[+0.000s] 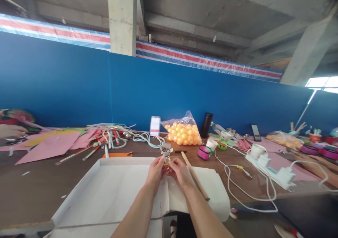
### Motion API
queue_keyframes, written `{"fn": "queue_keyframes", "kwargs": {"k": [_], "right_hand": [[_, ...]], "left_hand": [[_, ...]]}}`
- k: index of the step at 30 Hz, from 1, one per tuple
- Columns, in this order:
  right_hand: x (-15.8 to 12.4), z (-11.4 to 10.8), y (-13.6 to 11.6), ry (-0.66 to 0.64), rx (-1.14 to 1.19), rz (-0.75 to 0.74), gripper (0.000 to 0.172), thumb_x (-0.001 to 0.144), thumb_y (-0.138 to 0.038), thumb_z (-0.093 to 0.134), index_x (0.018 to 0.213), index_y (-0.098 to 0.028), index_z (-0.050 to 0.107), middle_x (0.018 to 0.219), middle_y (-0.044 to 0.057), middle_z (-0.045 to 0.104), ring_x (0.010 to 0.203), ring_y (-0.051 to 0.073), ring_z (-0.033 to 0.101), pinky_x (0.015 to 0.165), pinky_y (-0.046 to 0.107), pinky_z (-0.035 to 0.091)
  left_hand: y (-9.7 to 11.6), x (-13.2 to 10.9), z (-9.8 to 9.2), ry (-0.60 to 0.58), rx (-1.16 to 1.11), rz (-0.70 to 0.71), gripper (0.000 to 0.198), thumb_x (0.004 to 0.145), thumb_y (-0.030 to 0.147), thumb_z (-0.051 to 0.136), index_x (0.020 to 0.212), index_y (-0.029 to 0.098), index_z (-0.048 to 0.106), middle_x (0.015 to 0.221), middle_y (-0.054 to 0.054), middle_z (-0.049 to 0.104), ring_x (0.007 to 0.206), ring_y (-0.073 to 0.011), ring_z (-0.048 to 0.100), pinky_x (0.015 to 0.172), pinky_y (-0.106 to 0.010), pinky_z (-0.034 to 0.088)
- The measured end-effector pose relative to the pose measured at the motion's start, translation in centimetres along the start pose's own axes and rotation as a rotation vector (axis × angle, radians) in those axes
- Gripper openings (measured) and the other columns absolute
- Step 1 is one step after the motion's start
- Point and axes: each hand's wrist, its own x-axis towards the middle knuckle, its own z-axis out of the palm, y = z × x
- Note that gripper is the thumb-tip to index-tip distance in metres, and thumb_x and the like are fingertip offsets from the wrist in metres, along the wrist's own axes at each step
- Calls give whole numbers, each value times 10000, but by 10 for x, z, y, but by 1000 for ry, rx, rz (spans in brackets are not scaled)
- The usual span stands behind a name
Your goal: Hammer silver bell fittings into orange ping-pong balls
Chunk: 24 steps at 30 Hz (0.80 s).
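Observation:
My left hand (pixel 156 167) and my right hand (pixel 180 169) meet over the white cardboard sheet (pixel 124 185). Between them, the fingertips of both pinch a small round piece, shiny silver and orange (pixel 167 159); it is too small to tell its kind. Just beyond the fingers stands a little open box (pixel 166 149) with small metal bits inside. A hammer (pixel 195 176) lies beside my right hand, its wooden handle slanting toward me across the pale sheet.
Behind the hands sit a clear bag of orange balls (pixel 182 133), an upright phone (pixel 155 126) and a black bottle (pixel 207 124). To the left lie pink paper (pixel 50 148) and tubing (pixel 116 136). On the right, a power strip (pixel 274 173) trails white cables; other people's hands show at both sides.

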Motion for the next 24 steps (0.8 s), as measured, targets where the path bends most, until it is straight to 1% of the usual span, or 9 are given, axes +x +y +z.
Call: {"fn": "queue_keyframes", "kwargs": {"k": [3, 11, 18, 24], "right_hand": [[1, 0, 1, -2, -3, 7, 262, 908, -300, 564, 1132, -162, 572, 1094, 58, 626, 875, 177, 641, 740, 362, 551], [3, 1, 2, 1, -17, 29, 272, 907, -302, 566, 1140, -161, 569, 1106, 61, 623, 891, 183, 639, 752, 371, 548], [4, 1, 3, 20, -39, 33, 281, 909, -309, 562, 1148, -161, 564, 1112, 62, 620, 895, 185, 639, 753, 374, 547], [4, 0, 4, 37, -103, 24, 279, 910, -315, 559, 1143, -162, 567, 1102, 61, 624, 883, 182, 641, 743, 367, 550]], "left_hand": [[-1, 0, -1, 15, 2, -3, 421, 678, 534, 686, 792, 133, 626, 649, -28, 653, 523, -124, 608, 508, -225, 454], [1, -2, -1, 24, 15, -5, 410, 696, 525, 673, 783, 128, 618, 601, -18, 635, 484, -114, 588, 515, -229, 463], [0, -1, 0, 29, 38, -6, 410, 663, 526, 698, 764, 135, 624, 619, -14, 630, 505, -119, 589, 489, -222, 451], [-2, 1, -1, 49, 49, -5, 404, 641, 520, 717, 758, 141, 643, 621, -5, 617, 510, -101, 570, 484, -204, 440]]}}
